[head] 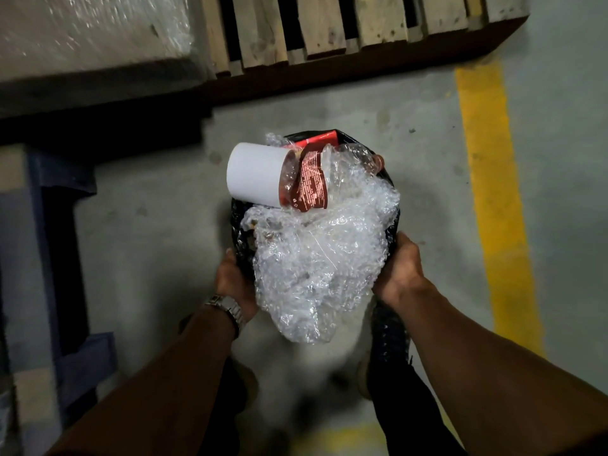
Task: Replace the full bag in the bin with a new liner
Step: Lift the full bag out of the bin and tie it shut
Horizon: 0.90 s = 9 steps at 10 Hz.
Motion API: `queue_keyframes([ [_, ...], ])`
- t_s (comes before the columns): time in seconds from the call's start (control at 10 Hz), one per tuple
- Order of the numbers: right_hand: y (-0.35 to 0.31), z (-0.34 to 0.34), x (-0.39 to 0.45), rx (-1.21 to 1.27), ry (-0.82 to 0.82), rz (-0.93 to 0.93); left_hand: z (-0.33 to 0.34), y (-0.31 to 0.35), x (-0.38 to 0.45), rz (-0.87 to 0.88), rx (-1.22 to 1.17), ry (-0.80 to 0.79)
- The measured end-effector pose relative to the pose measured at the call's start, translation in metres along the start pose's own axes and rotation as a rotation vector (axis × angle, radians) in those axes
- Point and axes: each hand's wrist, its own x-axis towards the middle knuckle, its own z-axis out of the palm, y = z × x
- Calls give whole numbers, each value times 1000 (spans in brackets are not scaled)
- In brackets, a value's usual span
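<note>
**Overfilled bag gripped at both sides of its rim**

At the far left a blue frame stands on the concrete floor, with a wooden pallet beyond it. The left hand, a wristwatch on its wrist, is set against the left edge of the black bag; its fingers are curled round the plastic there, most likely so that the load is kept from spilling. In the middle, rubbish is heaped above the rim: a white cup lying on its side, a red wrapper, and bubble wrap hanging over the near edge. The right hand is clamped on the right edge of the bag, fingers tucked under. A yellow floor line runs at the right. Whether the bag is sitting in the bin cannot be told; the bin itself is hidden. No new liner is seen.
</note>
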Motion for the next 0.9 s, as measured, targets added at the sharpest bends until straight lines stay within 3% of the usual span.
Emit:
queue_keyframes([
  [0.1,0,-7,-2,-63,12,-12,12,6,-15,-82,-125,-15],
  [0.2,-1,-16,-4,-98,43,-23,-1,-4,9,-29,-55,-20],
  [0.3,4,-21,1,-122,71,-20,-4,-1,11,-133,-82,-80],
  [0.4,9,-22,7,-118,52,0,-7,0,13,-115,-58,-101],
  [0.6,5,-21,13,-92,72,9,-16,-4,34,-290,-418,-4],
  [0.8,3,-24,9,-160,81,-22,-8,8,3,-189,-473,58],
  [0.9,7,-24,7,-181,71,2,-13,12,0,-229,-510,74],
])
